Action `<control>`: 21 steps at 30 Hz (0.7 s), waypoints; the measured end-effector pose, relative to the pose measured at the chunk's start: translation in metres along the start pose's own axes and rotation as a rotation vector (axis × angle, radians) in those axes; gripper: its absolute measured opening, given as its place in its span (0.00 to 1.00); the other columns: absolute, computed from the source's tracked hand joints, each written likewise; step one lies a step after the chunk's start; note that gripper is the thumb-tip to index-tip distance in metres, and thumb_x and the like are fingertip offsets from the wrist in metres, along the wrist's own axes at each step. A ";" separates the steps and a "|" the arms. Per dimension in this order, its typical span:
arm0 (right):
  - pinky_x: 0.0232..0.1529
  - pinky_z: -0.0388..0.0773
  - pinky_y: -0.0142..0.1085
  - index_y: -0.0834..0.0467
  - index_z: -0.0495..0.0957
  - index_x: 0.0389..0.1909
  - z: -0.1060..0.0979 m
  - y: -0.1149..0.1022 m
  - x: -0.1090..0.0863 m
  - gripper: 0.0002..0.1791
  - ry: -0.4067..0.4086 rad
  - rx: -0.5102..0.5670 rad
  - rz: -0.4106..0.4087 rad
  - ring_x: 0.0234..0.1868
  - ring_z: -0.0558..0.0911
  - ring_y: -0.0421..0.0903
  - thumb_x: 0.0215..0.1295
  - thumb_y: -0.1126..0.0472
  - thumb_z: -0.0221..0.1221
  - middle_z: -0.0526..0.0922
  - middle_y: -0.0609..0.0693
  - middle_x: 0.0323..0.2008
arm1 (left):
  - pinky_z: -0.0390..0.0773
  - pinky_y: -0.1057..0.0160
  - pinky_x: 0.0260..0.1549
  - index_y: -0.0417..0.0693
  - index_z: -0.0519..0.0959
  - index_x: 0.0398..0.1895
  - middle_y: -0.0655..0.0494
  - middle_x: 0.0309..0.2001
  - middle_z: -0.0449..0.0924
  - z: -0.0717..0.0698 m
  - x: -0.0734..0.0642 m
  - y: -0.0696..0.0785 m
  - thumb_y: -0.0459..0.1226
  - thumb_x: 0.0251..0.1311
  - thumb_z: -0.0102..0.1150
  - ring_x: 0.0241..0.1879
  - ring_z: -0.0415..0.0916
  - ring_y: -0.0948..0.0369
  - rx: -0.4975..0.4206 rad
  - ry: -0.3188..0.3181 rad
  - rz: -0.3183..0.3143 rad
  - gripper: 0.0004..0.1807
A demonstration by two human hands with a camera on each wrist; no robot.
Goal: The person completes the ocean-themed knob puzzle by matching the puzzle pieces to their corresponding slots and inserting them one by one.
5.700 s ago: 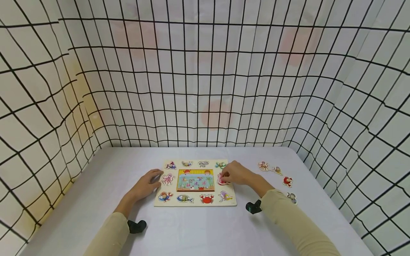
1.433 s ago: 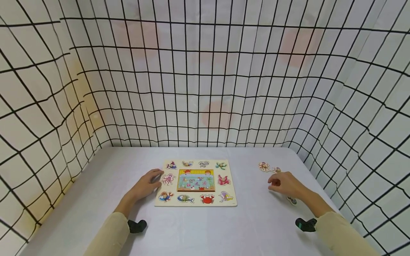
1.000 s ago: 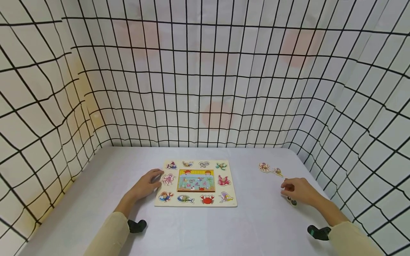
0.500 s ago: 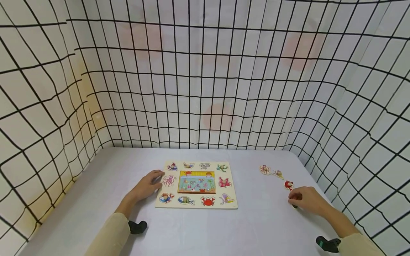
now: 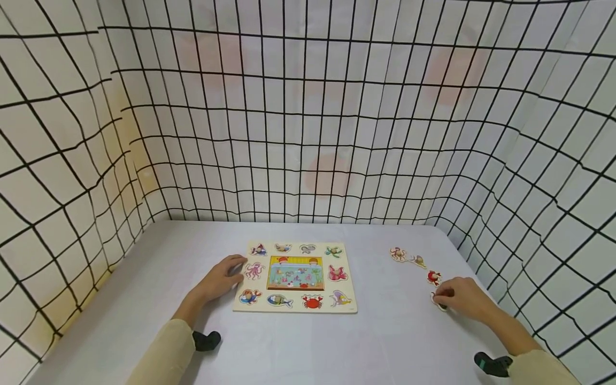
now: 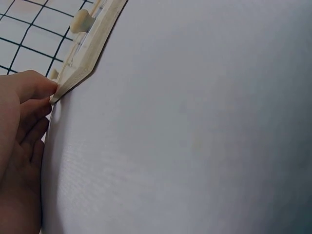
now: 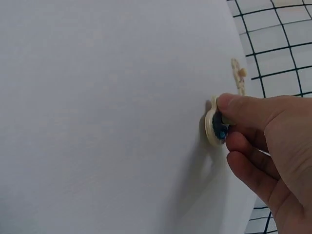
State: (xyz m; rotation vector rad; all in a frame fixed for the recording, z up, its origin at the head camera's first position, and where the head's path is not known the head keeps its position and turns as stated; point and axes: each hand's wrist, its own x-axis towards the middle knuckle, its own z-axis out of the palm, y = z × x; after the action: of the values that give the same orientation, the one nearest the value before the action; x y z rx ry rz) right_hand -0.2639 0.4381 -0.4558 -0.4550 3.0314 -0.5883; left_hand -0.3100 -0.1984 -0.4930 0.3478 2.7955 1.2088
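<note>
At the middle of the table lies a wooden knobbed puzzle board (image 5: 294, 307) with sea-animal pictures around an aquarium scene. My left hand (image 5: 220, 278) rests at its left edge, fingertips touching the rim (image 6: 80, 73). Over on the right, my right hand (image 5: 464, 299) pinches the small knob of a puzzle piece (image 7: 214, 126) between thumb and fingers. That piece has a pale wooden edge and a dark blue picture, mostly hidden by the fingers. Just beyond the hand lies a red crab-like piece (image 5: 433, 277).
Farther back on the right, a reddish octopus-like piece (image 5: 397, 253) and a yellowish piece (image 5: 418, 261) lie close together. White cloth covers the table (image 5: 308, 347). A black grid net (image 5: 303, 128) stands around its back and sides.
My right hand has gone from the board's right side to the loose pieces at the right and now pinches the nearest one. My left hand has stayed at the board's edge.
</note>
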 end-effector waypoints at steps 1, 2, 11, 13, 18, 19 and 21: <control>0.27 0.74 0.33 0.53 0.88 0.31 -0.001 -0.001 0.002 0.03 0.005 0.001 0.001 0.30 0.74 0.40 0.63 0.59 0.72 0.80 0.38 0.26 | 0.49 0.35 0.74 0.39 0.69 0.74 0.39 0.76 0.60 0.000 0.000 0.000 0.36 0.71 0.58 0.77 0.49 0.37 0.001 0.001 -0.002 0.29; 0.27 0.74 0.33 0.53 0.89 0.31 -0.002 -0.002 0.004 0.02 0.008 0.004 0.001 0.30 0.74 0.41 0.62 0.60 0.72 0.81 0.38 0.27 | 0.50 0.35 0.74 0.39 0.69 0.74 0.39 0.76 0.60 0.000 0.000 -0.001 0.36 0.71 0.58 0.77 0.50 0.37 0.004 0.002 0.001 0.29; 0.34 0.82 0.36 0.59 0.90 0.36 -0.007 -0.020 0.027 0.03 0.023 0.067 -0.042 0.36 0.81 0.44 0.63 0.65 0.70 0.87 0.47 0.35 | 0.49 0.35 0.74 0.38 0.68 0.74 0.38 0.76 0.60 0.000 0.000 -0.002 0.36 0.72 0.57 0.77 0.49 0.37 0.006 -0.005 0.016 0.29; 0.36 0.82 0.37 0.59 0.90 0.37 -0.006 -0.024 0.033 0.03 0.032 0.070 -0.045 0.38 0.82 0.45 0.63 0.64 0.70 0.87 0.47 0.36 | 0.49 0.36 0.74 0.38 0.68 0.75 0.39 0.76 0.60 0.000 0.001 -0.003 0.36 0.72 0.57 0.77 0.49 0.37 0.009 -0.001 0.015 0.29; 0.33 0.81 0.35 0.60 0.90 0.39 -0.005 -0.032 0.049 0.04 0.049 0.094 -0.058 0.36 0.81 0.43 0.64 0.66 0.70 0.86 0.46 0.36 | 0.50 0.36 0.74 0.39 0.68 0.75 0.39 0.77 0.60 0.000 0.002 -0.003 0.36 0.72 0.57 0.77 0.49 0.37 0.000 -0.004 0.006 0.29; 0.32 0.81 0.34 0.60 0.90 0.39 -0.006 -0.033 0.052 0.05 0.053 0.107 -0.067 0.36 0.81 0.43 0.64 0.66 0.69 0.86 0.46 0.36 | 0.50 0.35 0.74 0.38 0.68 0.75 0.38 0.76 0.60 0.000 0.002 -0.003 0.36 0.72 0.57 0.77 0.49 0.37 0.000 -0.004 0.011 0.29; 0.32 0.81 0.33 0.61 0.90 0.39 -0.005 -0.036 0.058 0.05 0.062 0.130 -0.085 0.36 0.81 0.43 0.64 0.67 0.69 0.86 0.46 0.36 | 0.50 0.35 0.74 0.38 0.69 0.74 0.38 0.76 0.60 0.000 0.002 -0.003 0.35 0.72 0.57 0.77 0.49 0.37 -0.002 -0.002 0.013 0.29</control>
State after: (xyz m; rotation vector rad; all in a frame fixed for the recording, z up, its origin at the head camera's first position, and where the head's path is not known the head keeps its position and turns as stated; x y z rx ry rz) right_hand -0.3096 0.3917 -0.4355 -0.5722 3.0196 -0.8129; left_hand -0.3120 -0.2000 -0.4954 0.3674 2.7947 1.2133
